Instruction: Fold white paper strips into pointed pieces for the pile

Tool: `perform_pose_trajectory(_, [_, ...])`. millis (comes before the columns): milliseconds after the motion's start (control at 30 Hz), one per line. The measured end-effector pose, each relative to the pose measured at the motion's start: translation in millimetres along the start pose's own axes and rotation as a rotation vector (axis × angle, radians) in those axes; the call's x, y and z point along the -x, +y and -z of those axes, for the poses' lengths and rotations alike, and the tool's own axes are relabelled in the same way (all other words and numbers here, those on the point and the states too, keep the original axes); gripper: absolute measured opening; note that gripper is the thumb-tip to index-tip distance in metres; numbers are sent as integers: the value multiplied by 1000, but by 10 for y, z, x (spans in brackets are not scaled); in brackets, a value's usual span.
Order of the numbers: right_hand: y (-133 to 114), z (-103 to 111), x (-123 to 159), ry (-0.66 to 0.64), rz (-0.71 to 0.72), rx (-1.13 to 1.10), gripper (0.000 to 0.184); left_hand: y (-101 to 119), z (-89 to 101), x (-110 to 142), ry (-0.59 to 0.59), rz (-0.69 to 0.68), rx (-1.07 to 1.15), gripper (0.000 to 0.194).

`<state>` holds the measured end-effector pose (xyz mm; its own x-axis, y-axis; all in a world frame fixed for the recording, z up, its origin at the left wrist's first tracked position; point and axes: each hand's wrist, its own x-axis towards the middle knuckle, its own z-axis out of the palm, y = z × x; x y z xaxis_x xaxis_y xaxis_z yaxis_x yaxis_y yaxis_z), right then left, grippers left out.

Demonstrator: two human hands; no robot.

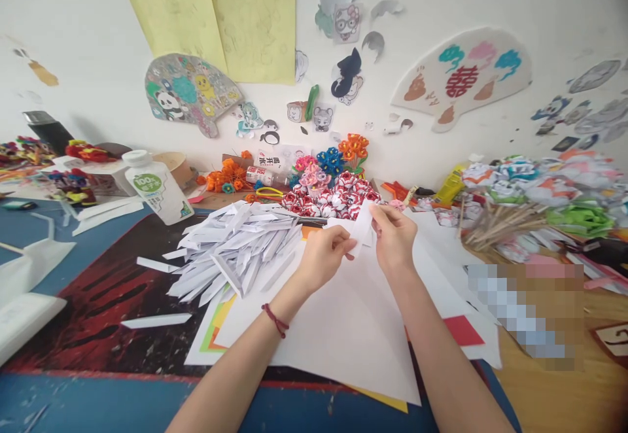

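Both of my hands are raised over a stack of white paper sheets [343, 341], fingers closed on one small white paper strip [362, 225]. My right hand [394, 233] pinches its upper right part between thumb and fingertips. At its lower left side, my left hand [324, 254] has curled fingers against the paper, with a red cord bracelet on the wrist. To the left lies a large heap of folded white paper strips [240, 250]. One loose folded strip [157, 321] rests apart on the dark mat.
Red-and-white paper flowers [333, 196] and a blue yarn flower [330, 160] stand along the wall. A white bottle [157, 188] is behind the heap on the left. Wooden sticks [505, 224] and paper flowers [564, 181] lie at right. A red paper piece [464, 331] pokes out near my right forearm.
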<state>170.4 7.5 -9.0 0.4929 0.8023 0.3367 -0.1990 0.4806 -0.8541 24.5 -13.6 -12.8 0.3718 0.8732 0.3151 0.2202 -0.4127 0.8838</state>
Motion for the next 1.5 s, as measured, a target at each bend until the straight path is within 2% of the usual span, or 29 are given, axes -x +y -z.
perform_pose_trajectory(133, [18,2,1,-54,-23,25,18,-32,64,-34,3,-14,-67,18])
perform_pose_trajectory(300, [-15,-41,53,-160,-109,31,20,-63,121,-73,134,-80,-121,25])
perform_pose_trajectory(433, [-42,-53,90,-308,-204,71,23,-21,147,-66,206,-50,-170,26])
perform_pose_trajectory(500, [-27,-49,102,-401,-264,126,26,-5,144,-58,208,-54,-221,26])
perform_pose_trajectory(567, [3,-47,112,-434,-292,169,30,-5,128,-50,195,-68,-265,27])
perform_pose_trajectory(767, [70,-24,102,-392,-271,233,30,-13,62,-31,196,-54,-304,25])
perform_pose_trajectory(967, [50,40,58,-313,-228,312,30,65,51,-21,167,-97,-328,26])
perform_pose_trajectory(1167, [24,111,8,-276,-99,435,28,79,19,-26,137,-106,-320,24])
perform_pose_trajectory(1400, [100,147,-26,-112,-15,411,21,59,1,-25,125,-109,-301,23])
perform_pose_trajectory(1500, [104,131,-15,-109,7,398,19,75,13,-16,128,-89,-285,22])
